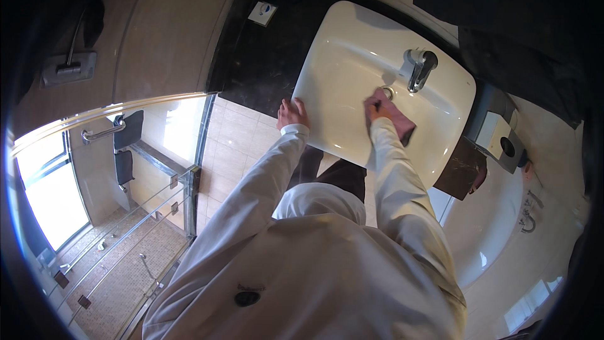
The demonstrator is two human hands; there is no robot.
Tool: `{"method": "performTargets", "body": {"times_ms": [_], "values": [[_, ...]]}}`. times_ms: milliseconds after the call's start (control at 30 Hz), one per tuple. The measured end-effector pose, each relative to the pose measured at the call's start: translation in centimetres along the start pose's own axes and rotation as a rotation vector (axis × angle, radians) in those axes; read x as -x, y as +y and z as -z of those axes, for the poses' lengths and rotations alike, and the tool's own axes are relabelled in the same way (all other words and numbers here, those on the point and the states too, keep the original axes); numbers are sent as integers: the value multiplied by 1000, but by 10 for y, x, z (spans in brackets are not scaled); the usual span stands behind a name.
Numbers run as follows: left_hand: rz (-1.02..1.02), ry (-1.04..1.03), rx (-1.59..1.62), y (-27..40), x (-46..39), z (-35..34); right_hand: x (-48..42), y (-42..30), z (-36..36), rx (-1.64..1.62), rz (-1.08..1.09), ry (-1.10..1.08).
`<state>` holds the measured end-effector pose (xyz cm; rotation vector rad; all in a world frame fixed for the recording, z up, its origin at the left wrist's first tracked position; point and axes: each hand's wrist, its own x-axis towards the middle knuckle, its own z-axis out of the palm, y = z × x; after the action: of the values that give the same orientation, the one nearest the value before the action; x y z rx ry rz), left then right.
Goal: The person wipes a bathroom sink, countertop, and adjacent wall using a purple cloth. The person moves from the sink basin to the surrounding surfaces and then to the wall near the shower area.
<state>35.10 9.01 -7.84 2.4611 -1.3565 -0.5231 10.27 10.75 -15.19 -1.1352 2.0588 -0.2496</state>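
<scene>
Below me is a white ceramic washbasin (330, 80) set in a dark stone countertop (269, 52). My right hand (377, 107) is down inside the basin, gripping a pink cloth (398, 120) just on my side of the round drain (388, 93). Part of the cloth hangs out to the right of the fingers, and the hand covers the rest. A chrome single-lever faucet (421, 71) stands at the basin's back, beyond the drain. My left hand (292, 113) rests on the basin's left front rim with its fingers apart and nothing in them.
A small white card or box (262, 13) lies on the counter at the back left. Right of the basin are a tissue box (495, 137) and a brown item, with a white bathtub (490, 226) beyond. A glass-walled shower (122, 245) lies to the left.
</scene>
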Motion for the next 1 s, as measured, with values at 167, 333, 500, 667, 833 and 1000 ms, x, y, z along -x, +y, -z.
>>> {"method": "performTargets", "body": {"times_ms": [167, 333, 500, 667, 833, 1000], "values": [[-13, -48, -23, 10, 1, 10, 36, -104, -59, -28, 136, -127], [-28, 4, 19, 6, -2, 1, 99, -72, -21, 36, 415, -157], [-34, 44, 36, 9, -2, 2, 132, 34, 47, 104, 314, -135], [-33, 38, 69, 11, 3, 10, 156, 126, 112, 285, -1, -116], [-38, 50, 45, 11, 4, 10, 149, 142, 113, 350, -66, 37], [-15, 58, 83, 8, 1, 4, 109, 118, 95, 293, -167, 36]]}}
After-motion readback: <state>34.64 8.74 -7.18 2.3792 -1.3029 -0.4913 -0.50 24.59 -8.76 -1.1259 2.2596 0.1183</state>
